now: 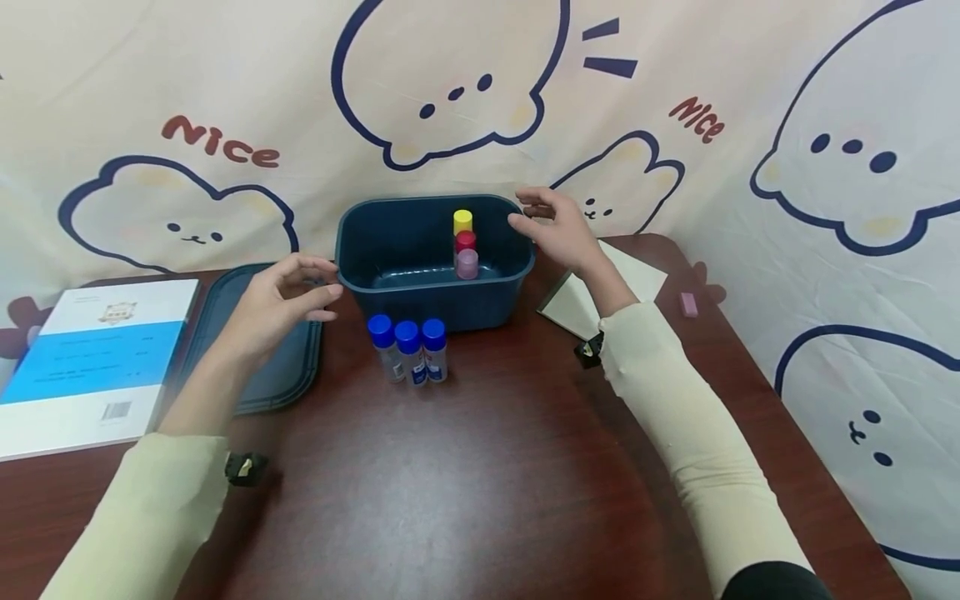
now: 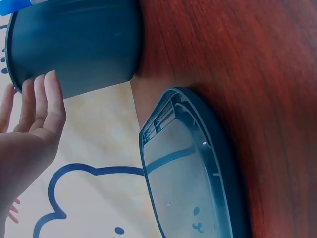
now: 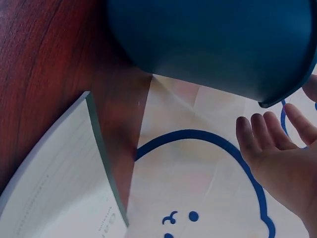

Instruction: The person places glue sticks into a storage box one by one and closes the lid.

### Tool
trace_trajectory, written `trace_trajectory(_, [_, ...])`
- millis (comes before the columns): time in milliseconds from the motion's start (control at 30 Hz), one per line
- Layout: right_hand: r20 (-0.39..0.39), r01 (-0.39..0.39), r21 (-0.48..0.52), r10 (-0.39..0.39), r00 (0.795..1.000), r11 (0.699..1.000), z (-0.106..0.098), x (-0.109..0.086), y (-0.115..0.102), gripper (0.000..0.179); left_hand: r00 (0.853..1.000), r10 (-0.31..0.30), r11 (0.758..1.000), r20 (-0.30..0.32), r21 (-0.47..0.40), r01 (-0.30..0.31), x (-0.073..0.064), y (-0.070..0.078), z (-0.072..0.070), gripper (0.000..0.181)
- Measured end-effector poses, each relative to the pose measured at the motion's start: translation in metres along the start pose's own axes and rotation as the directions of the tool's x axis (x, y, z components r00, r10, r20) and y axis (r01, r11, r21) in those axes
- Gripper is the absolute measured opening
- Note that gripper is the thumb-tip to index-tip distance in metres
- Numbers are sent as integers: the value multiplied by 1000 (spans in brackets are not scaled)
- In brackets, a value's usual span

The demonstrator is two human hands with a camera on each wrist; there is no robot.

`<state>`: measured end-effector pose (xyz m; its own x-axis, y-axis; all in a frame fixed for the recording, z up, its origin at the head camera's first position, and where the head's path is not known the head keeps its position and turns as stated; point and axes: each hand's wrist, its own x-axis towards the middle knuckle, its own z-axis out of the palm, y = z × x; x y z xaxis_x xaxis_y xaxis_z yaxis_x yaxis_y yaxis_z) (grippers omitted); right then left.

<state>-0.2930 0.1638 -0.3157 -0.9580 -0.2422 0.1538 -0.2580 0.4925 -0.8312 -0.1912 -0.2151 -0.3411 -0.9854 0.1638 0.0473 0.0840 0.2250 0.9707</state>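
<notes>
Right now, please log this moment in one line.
left hand: beside blue tub; right hand: beside opposite end; contact: unclear; three blue-capped bottles: outside tub

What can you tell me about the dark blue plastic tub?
The dark blue, plastic-looking tub is deep and rounded, with a lipped rim. It stands upright, open-topped, on a brown wooden table, holding three small cylinders topped yellow, red and pink. A bare left hand and bare right hand flank it; contact is unclear.

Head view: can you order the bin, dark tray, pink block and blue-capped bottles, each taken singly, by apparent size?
1. Bin
2. Dark tray, partly hidden
3. Blue-capped bottles: they look alike, so unranked among themselves
4. Pink block
</notes>
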Motion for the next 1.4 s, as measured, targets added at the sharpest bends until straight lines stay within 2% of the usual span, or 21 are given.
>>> trace_trajectory(167, [17,-20,110,18,1000,994,-2,0,7,54,998,16,999,55,28,-18,-3,-2,-1,26])
trace_trajectory(500, [81,-101,252,83,993,962,0,3,14,52,988,28,991,151,125,-47,-14,-12,-1,39])
trace_trajectory(633, [101,-123,272,99,990,954,2,4,16,50,978,16,991,206,130,-43,-16,-15,0,39])
trace_trajectory(767, [99,-150,282,126,987,948,2,3,18,48,963,-4,992,271,126,-32,-15,-15,3,42])
trace_trajectory(900, [100,-169,327,144,985,930,0,3,21,48,950,10,992,313,120,-50,-13,-15,9,42])
trace_trajectory(1067, [112,-194,402,163,980,895,0,3,23,44,948,25,990,318,125,-68,-11,-12,16,40])
trace_trajectory(1200, [107,-194,423,164,981,885,0,3,23,41,954,23,989,299,134,-66,-11,-9,20,40])
trace_trajectory(1400, [117,-205,432,171,978,878,1,4,23,42,950,32,989,310,131,-76,-13,-7,21,38])
